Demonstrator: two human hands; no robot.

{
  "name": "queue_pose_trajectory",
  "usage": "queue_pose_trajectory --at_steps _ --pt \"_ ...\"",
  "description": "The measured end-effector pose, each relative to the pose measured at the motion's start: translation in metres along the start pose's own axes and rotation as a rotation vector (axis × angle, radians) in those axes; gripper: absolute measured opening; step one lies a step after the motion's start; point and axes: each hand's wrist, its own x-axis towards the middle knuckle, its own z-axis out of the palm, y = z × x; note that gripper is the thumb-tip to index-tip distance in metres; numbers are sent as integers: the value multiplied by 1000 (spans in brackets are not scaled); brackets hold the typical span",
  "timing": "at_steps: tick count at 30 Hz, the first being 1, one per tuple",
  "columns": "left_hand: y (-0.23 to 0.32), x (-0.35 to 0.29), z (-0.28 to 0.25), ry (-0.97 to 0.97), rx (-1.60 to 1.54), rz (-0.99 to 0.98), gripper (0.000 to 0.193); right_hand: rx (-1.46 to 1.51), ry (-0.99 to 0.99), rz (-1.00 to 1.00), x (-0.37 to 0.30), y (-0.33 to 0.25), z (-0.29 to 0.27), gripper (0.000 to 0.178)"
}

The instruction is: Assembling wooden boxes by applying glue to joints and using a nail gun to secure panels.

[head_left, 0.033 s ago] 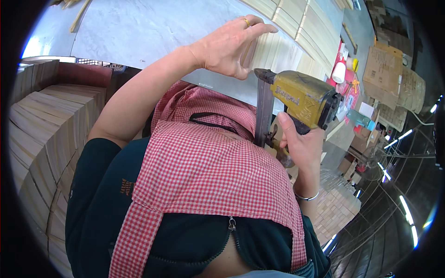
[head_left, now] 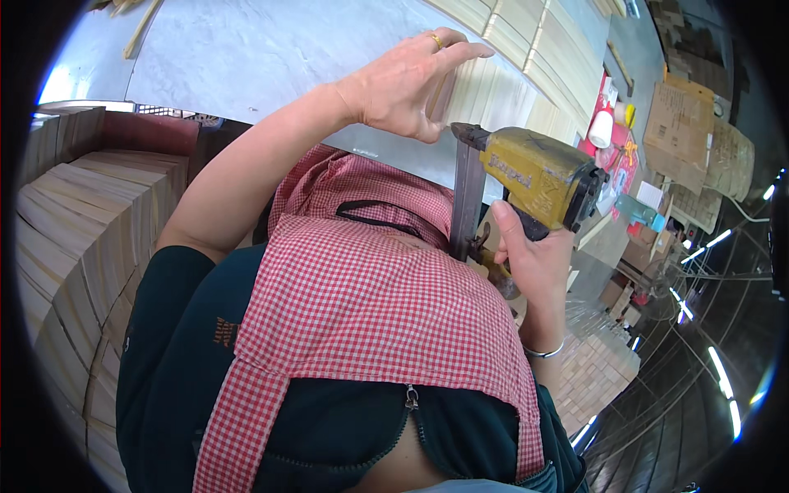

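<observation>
My right hand (head_left: 538,259) is wrapped around the handle of a worn yellow and black nail gun (head_left: 534,168), its thumb resting along the grip. The gun's dark nose points left, close to the thumb side of my left hand (head_left: 399,86). With thumb and fingers spread across its end, my left hand grips a pale wooden piece (head_left: 481,94) made of narrow slats. That piece lies on a grey-white tabletop (head_left: 246,57). The gun's long dark magazine (head_left: 468,197) runs down in front of my checked apron. My palm hides part of the wood's end.
Stacked wooden boards (head_left: 107,205) stand to my left. More pale slatted wood (head_left: 567,49) lies at the far right of the table. A white bottle (head_left: 602,130), a clear bottle with a blue cap (head_left: 641,212) and cardboard boxes (head_left: 678,123) are farther right.
</observation>
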Motion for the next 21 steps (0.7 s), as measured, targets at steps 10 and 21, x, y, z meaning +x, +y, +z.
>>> queue_pose_trajectory --at_steps 10,21 --pt "-11 -11 11 108 5 6 118 -27 59 -30 3 -12 3 30" --pt "-8 -14 9 80 -48 -66 123 -158 -49 -134 34 -35 2 33"
